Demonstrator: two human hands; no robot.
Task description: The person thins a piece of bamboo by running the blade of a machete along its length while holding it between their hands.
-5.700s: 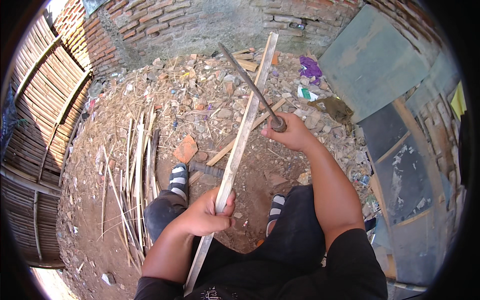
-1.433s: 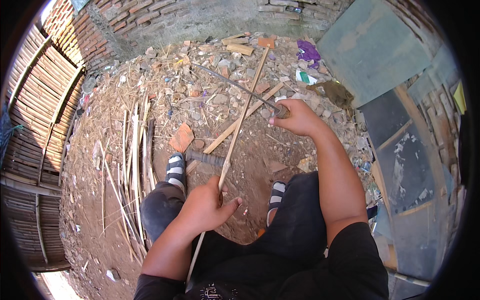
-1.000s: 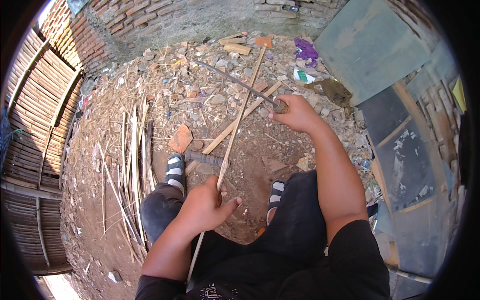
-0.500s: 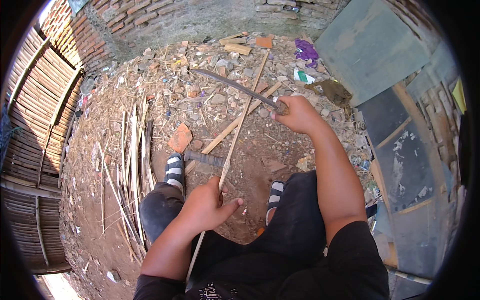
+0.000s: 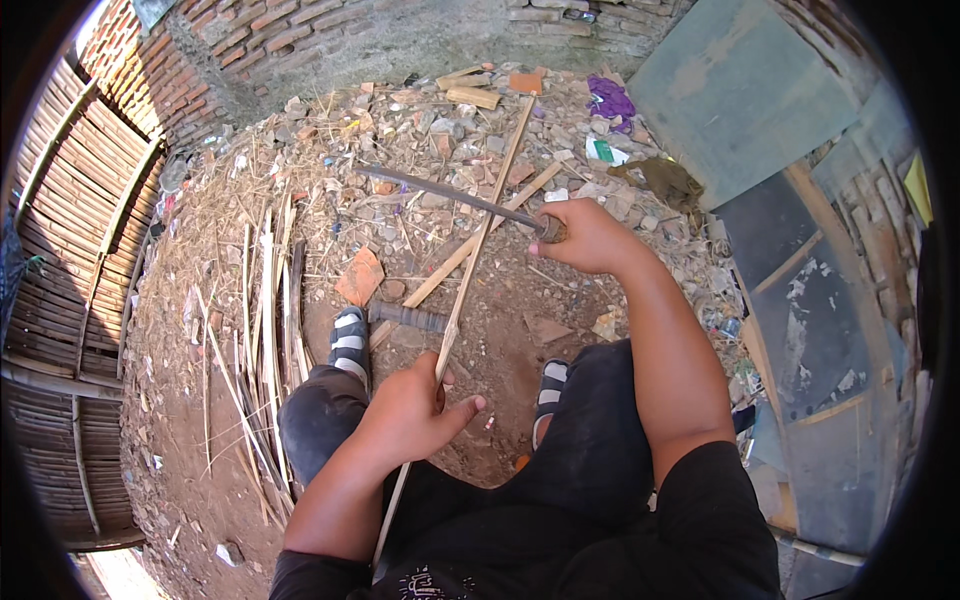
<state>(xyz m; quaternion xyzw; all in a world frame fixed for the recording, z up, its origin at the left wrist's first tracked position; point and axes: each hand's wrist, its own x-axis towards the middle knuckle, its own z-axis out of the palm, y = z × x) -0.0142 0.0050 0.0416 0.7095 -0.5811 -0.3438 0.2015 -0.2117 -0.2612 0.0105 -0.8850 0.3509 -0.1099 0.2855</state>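
Observation:
My left hand (image 5: 415, 408) is closed around the lower part of a long, thin bamboo strip (image 5: 466, 290), its thumb pointing off to the right. The strip slants up and away from my lap toward the rubble. In my right hand (image 5: 592, 236) is the handle of a long machete (image 5: 440, 188) with a dark, slightly curved blade pointing left. That blade crosses the strip's upper part; whether the edge touches it I cannot tell. Below, a wider split bamboo piece (image 5: 430, 285) lies on the ground beside a dark ridged object (image 5: 410, 318) between my feet.
Several bamboo strips (image 5: 268, 350) lie in a pile at the left. Rubble with an orange tile piece (image 5: 360, 277) and a purple cloth (image 5: 610, 100) covers the ground ahead. A brick wall (image 5: 300, 30) closes the far side; grey boards (image 5: 745, 95) lean at the right, bamboo panels (image 5: 85, 210) at the left.
The machete has come down and toward me, its tip swinging left and lower, so the blade crosses the strip nearer my left hand. My left hand and the strip stay nearly still.

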